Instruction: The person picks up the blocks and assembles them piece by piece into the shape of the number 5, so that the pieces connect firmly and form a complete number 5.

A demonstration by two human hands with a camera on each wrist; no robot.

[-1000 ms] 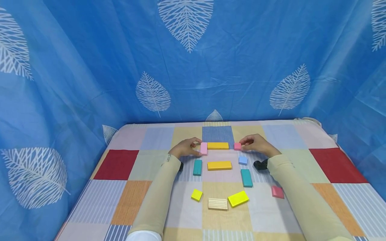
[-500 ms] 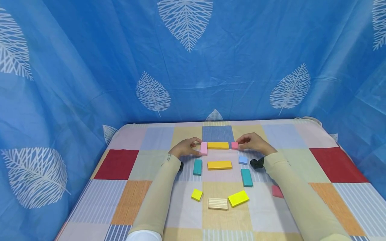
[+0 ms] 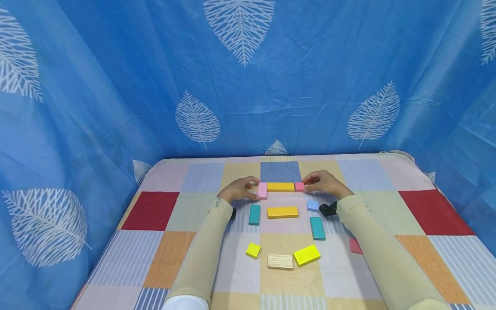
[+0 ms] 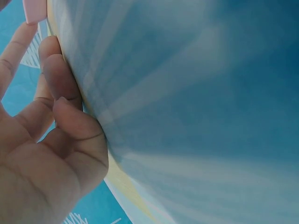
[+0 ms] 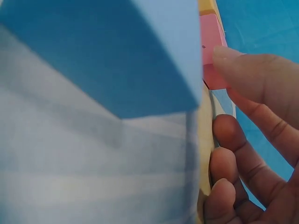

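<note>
My left hand point(image 3: 239, 189) holds an upright-lying light pink block point(image 3: 262, 190) by its left side, a finger at the back and the thumb at the front. Against that block's right side lies a long orange-yellow block point(image 3: 280, 187). At the other end, my right hand point(image 3: 325, 184) pinches a small dark pink block point(image 3: 299, 187) between thumb and index finger, close against the long block. In the right wrist view the thumb presses on the dark pink block point(image 5: 212, 46). The left wrist view shows only a corner of the light pink block point(image 4: 35, 11) at a fingertip.
Nearer lie a second orange-yellow block point(image 3: 282, 212), two teal blocks point(image 3: 254, 215), a light blue block point(image 3: 312, 206), two yellow blocks point(image 3: 307, 255) and a ridged wooden block point(image 3: 280, 261). My right sleeve partly covers a red block point(image 3: 355, 246). A blue curtain point(image 3: 248, 107) hangs behind.
My right hand has moved left with the dark pink block, closing the gap to the long orange-yellow block. My left hand and the light pink block have stayed put.
</note>
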